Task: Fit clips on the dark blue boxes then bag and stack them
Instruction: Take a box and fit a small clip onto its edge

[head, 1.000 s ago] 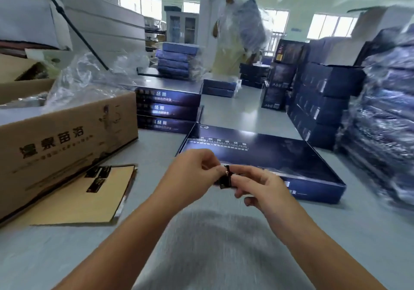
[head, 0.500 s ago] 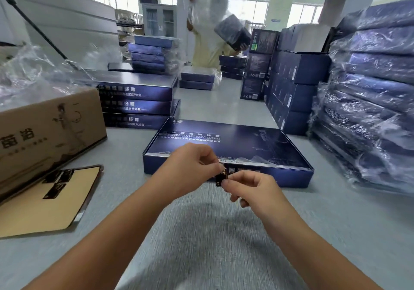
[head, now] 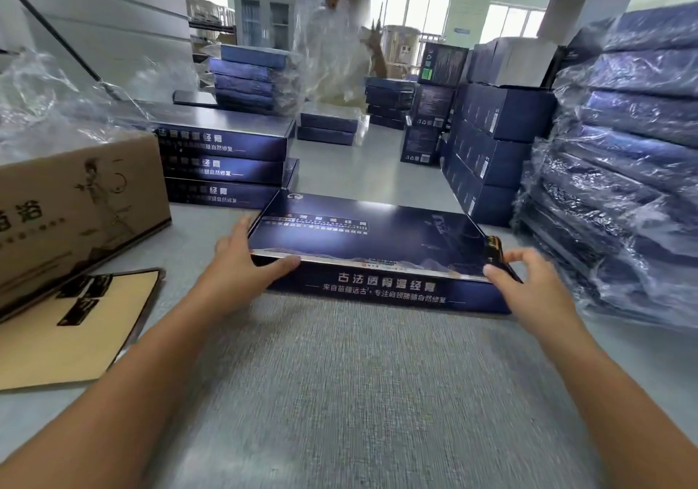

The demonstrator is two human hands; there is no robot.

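Glossy dark blue, flat and rectangular, the box [head: 377,235] lies on a grey woven mat [head: 359,375] over the pale tabletop [head: 377,171]. Left hand [head: 241,273] grips its near left corner; right hand [head: 528,280] pinches a small dark clip [head: 494,247] at the right corner. Crinkled plastic-wrapped stacks [head: 623,156] stand right, a cardboard carton [head: 75,205] left.

The near side of the dark blue box [head: 385,288], center frame, reads "古法透骨温经膏" above "来自苗疆远古·专注肩颈腰腿自然修复". The cardboard carton [head: 75,205] at left shows "苗".
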